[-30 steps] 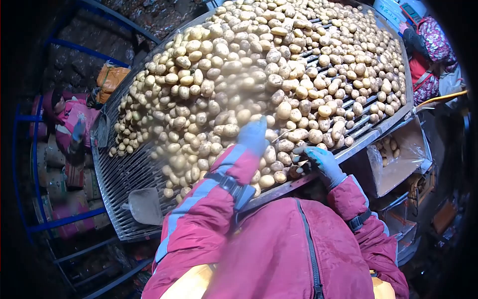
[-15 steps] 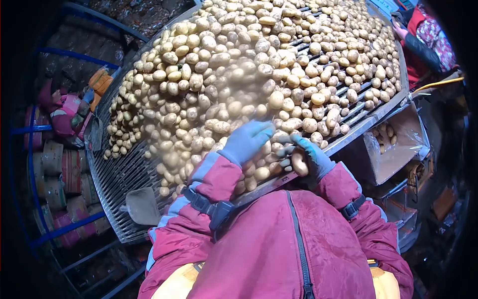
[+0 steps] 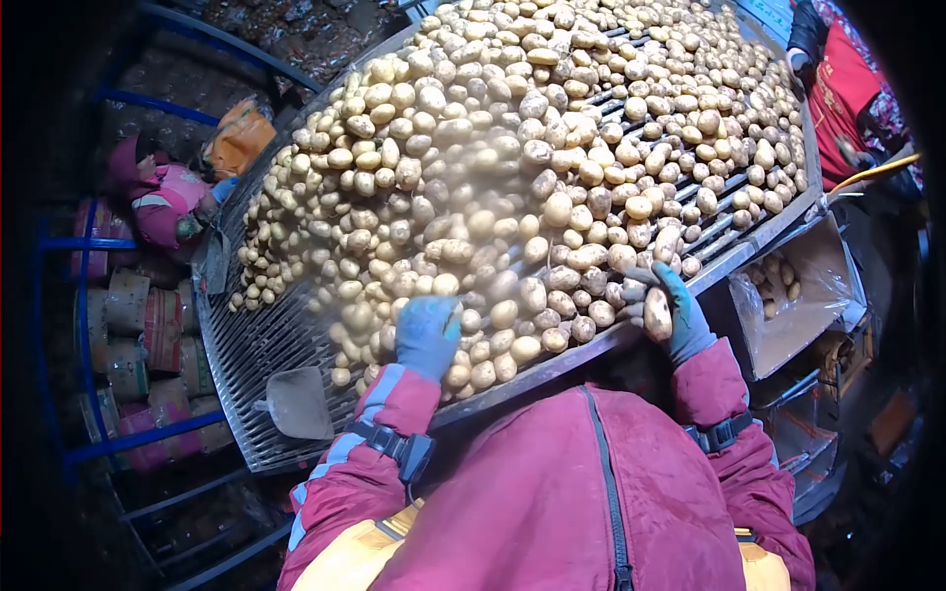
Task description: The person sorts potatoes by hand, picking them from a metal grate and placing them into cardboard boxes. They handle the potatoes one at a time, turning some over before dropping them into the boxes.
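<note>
Potatoes (image 3: 370,212) lie in a thick heap across a slatted metal sorting table (image 3: 261,345). My left hand (image 3: 429,337), in a blue-grey glove, is over the potatoes near the table's front edge. Its back faces me and its fingertips bend down out of sight, so its grip is hidden. Beyond the front rail, to the right, my gloved right hand (image 3: 685,315) is closed around one oblong potato (image 3: 657,315). That potato shows upright between the thumb and fingers. Dust or a smear blurs the middle of the heap.
A scoop (image 3: 299,404) lies on the slats at the left. An open cardboard box (image 3: 788,320) with a plastic liner and several potatoes stands below the right rail. One co-worker (image 3: 168,202) is at the left, another (image 3: 847,98) at the far right. Stacked bundles (image 3: 163,330) stand lower left.
My left hand has moved left and slightly down, away from my right hand. My right hand has shifted right along the front rail with a potato in it. The view has shifted slightly.
</note>
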A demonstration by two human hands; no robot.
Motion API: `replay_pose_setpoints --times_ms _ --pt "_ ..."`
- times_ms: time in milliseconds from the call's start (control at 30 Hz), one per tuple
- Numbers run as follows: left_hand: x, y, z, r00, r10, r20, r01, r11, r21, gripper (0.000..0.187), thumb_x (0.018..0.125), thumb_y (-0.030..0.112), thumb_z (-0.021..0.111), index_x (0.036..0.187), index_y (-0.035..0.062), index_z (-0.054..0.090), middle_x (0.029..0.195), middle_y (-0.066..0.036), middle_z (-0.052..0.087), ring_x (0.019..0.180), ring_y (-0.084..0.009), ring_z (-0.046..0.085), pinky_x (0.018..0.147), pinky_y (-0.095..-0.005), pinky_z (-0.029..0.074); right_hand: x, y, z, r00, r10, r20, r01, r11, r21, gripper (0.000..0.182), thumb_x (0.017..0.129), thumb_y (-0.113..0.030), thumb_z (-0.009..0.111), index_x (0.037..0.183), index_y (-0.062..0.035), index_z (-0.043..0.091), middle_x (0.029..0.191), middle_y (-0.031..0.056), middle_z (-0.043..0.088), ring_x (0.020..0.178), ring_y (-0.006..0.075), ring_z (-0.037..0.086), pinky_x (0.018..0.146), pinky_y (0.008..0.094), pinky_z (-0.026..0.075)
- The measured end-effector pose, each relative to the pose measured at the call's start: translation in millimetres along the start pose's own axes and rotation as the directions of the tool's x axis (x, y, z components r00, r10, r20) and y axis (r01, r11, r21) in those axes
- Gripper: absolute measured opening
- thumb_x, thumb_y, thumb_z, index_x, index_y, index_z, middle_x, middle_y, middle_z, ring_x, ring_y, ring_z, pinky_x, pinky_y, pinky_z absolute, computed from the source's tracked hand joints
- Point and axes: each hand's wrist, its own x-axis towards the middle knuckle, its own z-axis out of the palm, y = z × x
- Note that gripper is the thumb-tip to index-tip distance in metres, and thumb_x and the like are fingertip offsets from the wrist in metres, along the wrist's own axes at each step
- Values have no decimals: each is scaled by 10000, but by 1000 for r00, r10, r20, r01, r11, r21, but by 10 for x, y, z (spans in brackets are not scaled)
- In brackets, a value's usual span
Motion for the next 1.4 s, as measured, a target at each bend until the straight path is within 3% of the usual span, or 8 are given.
replay_pose_setpoints --times_ms 100,233,433,567,700,833,1100,1400 --pt "414 -153 26 945 36 -324 -28 999 30 309 865 247 694 1118 76 645 1120 -169 640 1026 -364 612 951 -455 465 -51 143 -32 999 1 -45 -6 993 -119 576 990 -512 558 1308 -37 625 919 105 716 683 198 685 622 306 568" --pt "892 255 129 938 -319 -138 309 947 -86 564 783 237 727 1284 15 592 1209 -244 609 1112 -398 582 974 -479 470 -243 161 386 994 41 -100 -46 998 -52 459 987 -444 588 1222 -56 661 915 86 714 676 184 681 613 305 566" --pt "1088 223 171 936 127 -328 -174 977 -119 449 839 262 724 1234 78 615 1206 -196 629 1147 -372 593 1008 -457 467 -115 210 383 996 13 -94 -24 992 -121 498 975 -474 601 1212 -37 635 815 58 656 605 156 611 555 269 516" --pt "1525 -1053 -150 752 -303 -585 287 950 -122 645 848 331 749 1386 44 540 1420 -240 526 1290 -395 527 1111 -446 405 -55 258 274 992 42 -121 -46 998 -30 512 1017 -426 532 1280 6 611 802 93 693 593 221 653 550 308 552" --pt "2039 -1262 -338 630 -746 -215 565 630 -533 931 790 396 768 1541 59 334 1478 -315 429 1326 -415 487 1084 -480 432 -15 311 153 994 18 -112 -25 997 -68 513 1017 -430 533 1282 3 606 800 94 687 604 228 651 552 319 552" --pt "2143 -800 -64 678 -499 -539 285 855 -432 991 727 412 812 1540 97 340 1290 -290 540 1212 -444 542 1022 -478 471 41 281 214 992 17 -127 -27 997 -72 494 1025 -423 525 1263 0 614 799 95 690 602 228 656 550 311 552" --pt "1428 -173 -100 988 -94 -119 76 986 -147 666 783 332 781 1364 96 559 1333 -193 572 1256 -396 496 1082 -497 398 276 275 887 986 57 -154 -81 984 -158 408 1014 -378 557 1165 -22 690 826 82 688 627 178 641 573 286 534" --pt "2614 -296 -302 925 107 -364 -112 994 8 372 858 226 687 1213 114 670 1208 -136 664 1160 -328 597 1011 -459 471 257 317 797 982 94 -165 -97 995 -9 435 1013 -395 558 1211 -20 658 869 97 697 668 217 667 608 319 564"
